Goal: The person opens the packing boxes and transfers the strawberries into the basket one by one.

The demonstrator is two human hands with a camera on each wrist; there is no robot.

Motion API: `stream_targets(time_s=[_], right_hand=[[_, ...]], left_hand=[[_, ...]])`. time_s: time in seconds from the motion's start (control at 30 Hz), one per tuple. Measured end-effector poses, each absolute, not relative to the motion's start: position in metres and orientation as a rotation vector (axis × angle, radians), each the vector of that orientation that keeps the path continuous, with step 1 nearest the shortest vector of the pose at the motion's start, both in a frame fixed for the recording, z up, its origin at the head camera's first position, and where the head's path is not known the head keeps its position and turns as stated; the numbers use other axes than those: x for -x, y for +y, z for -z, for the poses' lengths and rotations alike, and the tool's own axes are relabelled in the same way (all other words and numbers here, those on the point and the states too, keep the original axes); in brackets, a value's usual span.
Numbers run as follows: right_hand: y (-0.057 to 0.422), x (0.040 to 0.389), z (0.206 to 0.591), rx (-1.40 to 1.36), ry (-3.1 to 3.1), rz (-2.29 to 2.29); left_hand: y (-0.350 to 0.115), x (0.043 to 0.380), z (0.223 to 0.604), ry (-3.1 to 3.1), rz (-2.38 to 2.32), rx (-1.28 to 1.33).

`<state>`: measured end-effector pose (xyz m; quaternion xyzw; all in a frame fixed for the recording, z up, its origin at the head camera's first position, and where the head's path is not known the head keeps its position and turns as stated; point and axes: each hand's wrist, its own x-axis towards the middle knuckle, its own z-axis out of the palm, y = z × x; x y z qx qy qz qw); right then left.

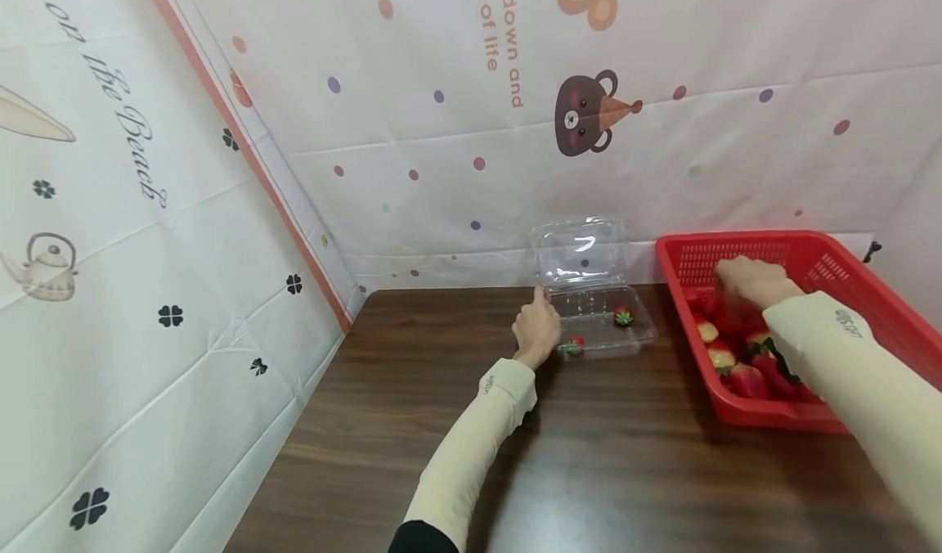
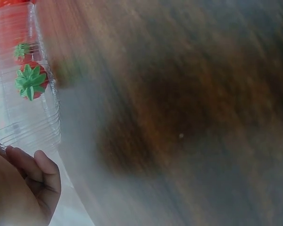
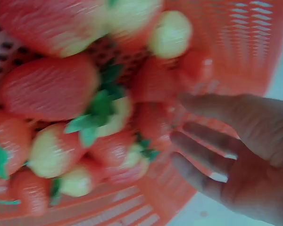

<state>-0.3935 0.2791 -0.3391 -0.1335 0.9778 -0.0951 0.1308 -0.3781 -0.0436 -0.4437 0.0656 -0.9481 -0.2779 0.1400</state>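
Observation:
In the head view a clear plastic clamshell box (image 1: 607, 344) sits on the table with its lid (image 1: 579, 254) raised at the back. Two strawberries lie inside: one strawberry (image 1: 623, 316) toward the right, another strawberry (image 1: 572, 345) near the front left. My left hand (image 1: 537, 328) grips the box at its left edge; its outer fingers curl beside the wall in the left wrist view. Inside a red basket (image 1: 743, 410), my right hand (image 1: 754, 279) reaches down over strawberries. The right wrist view shows its fingers (image 3: 198, 146) spread, tips close to a red strawberry (image 3: 153, 122).
Strawberries (image 3: 49, 87), some partly pale yellow, crowd the basket's near left part. The basket stands right of the box on the brown wood table (image 1: 353, 455). Printed white cloth (image 1: 412, 209) hangs behind the table and along the left.

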Motion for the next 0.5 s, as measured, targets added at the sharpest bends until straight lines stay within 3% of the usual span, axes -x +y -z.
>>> stream_targets(time_s=[0.3, 0.5], right_hand=[[0.204, 0.411, 0.307, 0.484, 3.213, 0.431], [0.141, 0.4, 0.322, 0.619, 3.042, 0.514]], left_hand=[[-0.049, 0.38, 0.442, -2.712, 0.748, -0.16], [-0.052, 0.377, 0.436, -2.733, 0.71, -0.193]])
